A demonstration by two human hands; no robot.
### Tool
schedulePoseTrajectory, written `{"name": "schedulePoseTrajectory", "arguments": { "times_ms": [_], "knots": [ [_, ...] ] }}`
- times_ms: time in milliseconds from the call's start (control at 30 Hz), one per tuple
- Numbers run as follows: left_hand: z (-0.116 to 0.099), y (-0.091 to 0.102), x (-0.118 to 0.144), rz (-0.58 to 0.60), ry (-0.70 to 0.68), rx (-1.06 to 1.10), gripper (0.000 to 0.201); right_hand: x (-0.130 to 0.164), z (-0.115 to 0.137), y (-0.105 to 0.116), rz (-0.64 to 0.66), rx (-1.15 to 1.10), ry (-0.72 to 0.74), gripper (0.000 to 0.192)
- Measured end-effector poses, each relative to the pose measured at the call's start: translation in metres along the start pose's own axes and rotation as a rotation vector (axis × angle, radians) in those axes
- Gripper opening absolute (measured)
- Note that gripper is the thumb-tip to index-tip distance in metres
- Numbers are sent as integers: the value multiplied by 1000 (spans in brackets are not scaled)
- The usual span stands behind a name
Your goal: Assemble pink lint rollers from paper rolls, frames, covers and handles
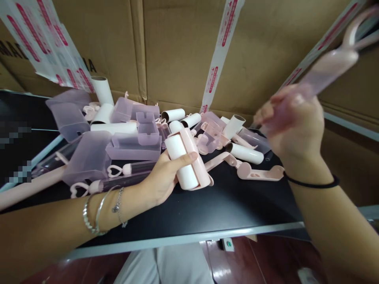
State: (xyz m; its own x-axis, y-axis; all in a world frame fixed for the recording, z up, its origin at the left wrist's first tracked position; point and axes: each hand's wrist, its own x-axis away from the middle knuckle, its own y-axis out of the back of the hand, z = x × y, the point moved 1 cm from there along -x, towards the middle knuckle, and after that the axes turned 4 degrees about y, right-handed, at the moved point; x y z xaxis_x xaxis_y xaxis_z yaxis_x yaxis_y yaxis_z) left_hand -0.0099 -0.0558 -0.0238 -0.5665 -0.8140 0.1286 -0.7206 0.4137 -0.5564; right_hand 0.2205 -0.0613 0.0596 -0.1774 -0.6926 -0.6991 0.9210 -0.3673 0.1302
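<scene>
Left hand (pixel 161 179): centre of the frame, fingers wrapped around a white lint roller (pixel 185 159) in its pink holder, above the black table (pixel 225 205).
Right hand (pixel 291 126): right of the frame, closed on a blurred pink handle (pixel 331 67).

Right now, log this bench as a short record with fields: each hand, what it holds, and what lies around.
left hand: gripping a white lint roller in its pink holder, low over the black tabletop
right hand: raised, motion-blurred, closed on a pink handle
pile: translucent purple covers, white refill rolls, loose pink handle
backdrop: cardboard boxes with taped seams
</scene>
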Motion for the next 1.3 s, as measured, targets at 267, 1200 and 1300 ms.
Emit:
{"name": "schedulePoseTrajectory", "arguments": {
  "times_ms": [267, 1200, 1300],
  "knots": [
    [-2, -1, 0, 25, 18, 178, 24, 46, -23, -69, 20, -490, -405, 43],
    [-4, -2, 0, 145, 49, 187, 63, 43, -18, -48, 223, -469, -365, 34],
    [-3, -2, 1, 137, 50, 156, 67, 43, -20, -48, 232, -455, -322, 33]
  ]
}}
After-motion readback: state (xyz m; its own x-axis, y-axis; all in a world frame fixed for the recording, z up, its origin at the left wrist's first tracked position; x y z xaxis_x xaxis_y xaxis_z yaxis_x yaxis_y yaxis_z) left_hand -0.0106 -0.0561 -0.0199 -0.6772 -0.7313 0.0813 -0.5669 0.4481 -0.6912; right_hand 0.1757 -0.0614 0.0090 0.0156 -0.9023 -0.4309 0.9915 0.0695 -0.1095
